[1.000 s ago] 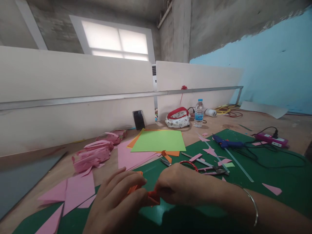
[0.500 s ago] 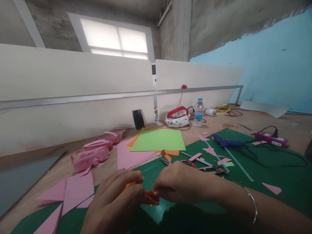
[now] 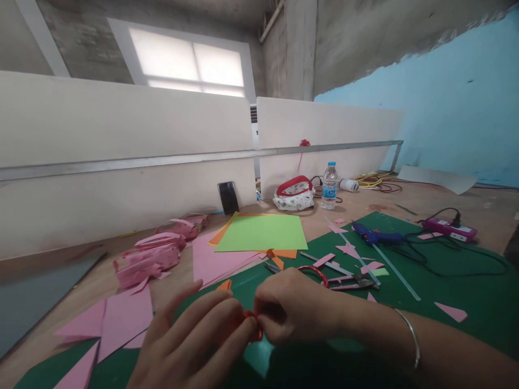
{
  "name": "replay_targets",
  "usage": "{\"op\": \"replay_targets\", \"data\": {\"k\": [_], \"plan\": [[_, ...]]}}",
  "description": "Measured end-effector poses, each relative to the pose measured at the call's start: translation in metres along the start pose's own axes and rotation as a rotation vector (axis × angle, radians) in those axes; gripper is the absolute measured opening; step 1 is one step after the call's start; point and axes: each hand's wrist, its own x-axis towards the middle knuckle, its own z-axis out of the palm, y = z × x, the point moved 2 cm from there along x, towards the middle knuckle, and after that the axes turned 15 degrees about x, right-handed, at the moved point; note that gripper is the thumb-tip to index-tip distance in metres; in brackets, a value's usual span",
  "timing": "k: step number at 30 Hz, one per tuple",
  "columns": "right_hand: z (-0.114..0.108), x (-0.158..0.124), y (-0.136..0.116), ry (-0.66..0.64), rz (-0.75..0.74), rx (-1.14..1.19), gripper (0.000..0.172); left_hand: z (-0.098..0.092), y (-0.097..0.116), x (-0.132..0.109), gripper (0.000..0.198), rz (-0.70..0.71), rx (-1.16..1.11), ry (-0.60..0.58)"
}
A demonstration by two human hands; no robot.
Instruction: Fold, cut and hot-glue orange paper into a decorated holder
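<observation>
Between my two hands is a piece of folded orange paper (image 3: 255,336), mostly covered by my fingers. My left hand (image 3: 198,337) pinches it with thumb and fingertips from the left. From the other side my right hand (image 3: 286,308) is curled closed, its fingertips on the paper's right end. An orange paper scrap (image 3: 224,284) pokes out above my left fingers. Just beyond my right hand lie red-handled scissors (image 3: 318,272), partly hidden by it. Under everything spreads a green cutting mat (image 3: 239,286).
Pink sheets (image 3: 125,319) and bundled pink paper (image 3: 150,259) lie left. Ahead are a green sheet (image 3: 261,233), a phone (image 3: 228,198), a pouch (image 3: 294,194) and a water bottle (image 3: 330,189). A corded blue glue gun (image 3: 377,235) and power strip (image 3: 450,229) lie right, among scraps.
My left hand has shifted right, its thumb now closer to my right fingertips, with less of the orange paper showing between them. My left index finger has lifted.
</observation>
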Motion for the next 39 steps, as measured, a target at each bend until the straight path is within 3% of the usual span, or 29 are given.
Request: {"op": "replay_targets", "data": {"k": [8,14,22,25,34,39], "plan": [[0.002,-0.003,-0.005,0.034,0.039,-0.058,0.008,-0.002,0.01,0.003,0.021,0.059,0.117,0.078],[0.004,-0.003,-0.003,0.066,0.084,-0.097,0.011,-0.001,0.009,0.003,0.02,0.062,0.124,0.035],[0.012,-0.009,-0.006,0.203,-0.076,-0.24,0.015,0.006,0.0,-0.001,0.018,-0.071,-0.001,0.04],[0.01,-0.011,-0.013,0.173,-0.12,-0.149,0.014,0.005,0.001,0.0,0.021,-0.074,0.013,0.041],[-0.004,-0.008,-0.009,0.072,-0.064,0.277,0.011,0.002,0.004,0.003,0.02,-0.06,-0.018,0.029],[0.005,-0.012,-0.009,0.248,-0.079,0.03,0.01,0.004,0.003,0.001,0.019,-0.067,-0.038,0.017]]}}
